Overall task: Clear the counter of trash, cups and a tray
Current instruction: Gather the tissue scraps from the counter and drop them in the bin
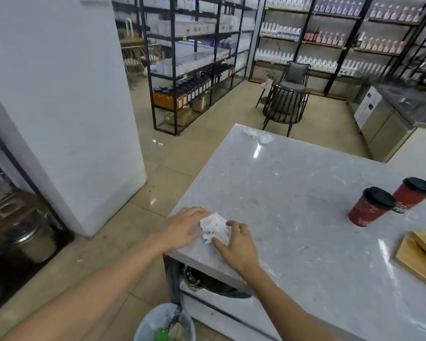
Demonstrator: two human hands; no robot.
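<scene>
A crumpled white tissue lies near the front left corner of the grey marble counter. My left hand rests flat on the counter, touching the tissue's left side. My right hand curls around its right side, thumb and fingers pressing it. More crumpled tissue lies at the counter's far corner. Two red paper cups with black lids, the nearer cup and the farther cup, stand on the right. A wooden tray shows at the right edge, partly cut off.
A bin with a pale liner stands on the floor below the counter's front corner, holding some rubbish. A white pillar rises on the left. Black shelving with bottles and two dark chairs stand beyond the counter.
</scene>
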